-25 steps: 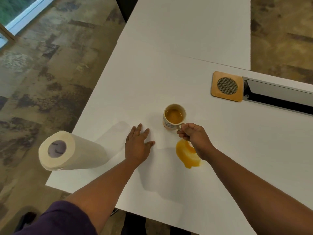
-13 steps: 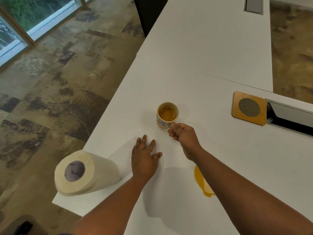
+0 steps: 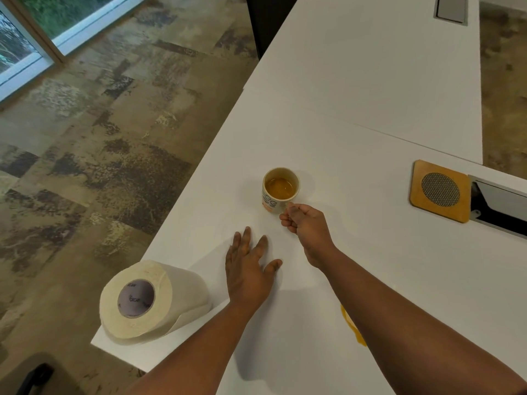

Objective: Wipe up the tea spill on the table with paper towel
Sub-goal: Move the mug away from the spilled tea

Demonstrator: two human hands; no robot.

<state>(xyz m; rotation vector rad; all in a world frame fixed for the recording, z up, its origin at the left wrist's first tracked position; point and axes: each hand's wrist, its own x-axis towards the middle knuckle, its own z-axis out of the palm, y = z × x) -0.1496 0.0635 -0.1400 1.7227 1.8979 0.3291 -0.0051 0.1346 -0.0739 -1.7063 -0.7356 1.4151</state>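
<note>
A cream mug (image 3: 279,189) with tea in it stands upright on the white table (image 3: 356,115). My right hand (image 3: 306,226) pinches the mug's handle from the near side. Flat on the table to the left lies my left hand (image 3: 248,266), fingers spread, holding nothing. A roll of paper towel (image 3: 148,302) lies on its side at the table's near left corner. The amber tea spill (image 3: 351,327) shows as a thin strip beside my right forearm, which hides most of it.
A square wooden coaster with a mesh disc (image 3: 440,191) sits at the right, next to an open cable slot (image 3: 499,206) in the table. The table's left edge drops to a patterned floor (image 3: 99,138). A second cable cover (image 3: 450,8) lies at the far end.
My right hand has moved the mug away from the spill, farther up the table. The view has tilted up, so the spill now sits under my right forearm.
</note>
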